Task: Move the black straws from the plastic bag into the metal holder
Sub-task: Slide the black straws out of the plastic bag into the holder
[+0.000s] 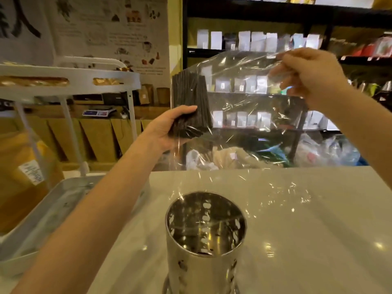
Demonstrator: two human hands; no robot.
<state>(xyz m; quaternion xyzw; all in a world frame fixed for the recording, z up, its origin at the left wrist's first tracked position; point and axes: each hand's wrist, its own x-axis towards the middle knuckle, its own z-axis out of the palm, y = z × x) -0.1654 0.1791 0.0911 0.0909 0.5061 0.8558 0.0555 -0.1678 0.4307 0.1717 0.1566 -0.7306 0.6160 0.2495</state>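
Observation:
A bundle of black straws (192,96) stands nearly upright in the air, held around its lower part by my left hand (169,130). A clear plastic bag (244,115) hangs loosely from the straws toward the right and drapes down to the table; my right hand (307,75) pinches its upper right edge, raised above the table. Whether the straws are still partly inside the bag I cannot tell. The metal holder (204,247), a shiny perforated cylinder, stands upright and empty on the white table (307,240), below and in front of both hands.
A white cart with a metal tray (42,213) and an upper shelf (70,79) stands at the left of the table. Dark shelves (254,60) with packaged goods fill the background. Bags and boxes lie on the floor beyond the table's far edge.

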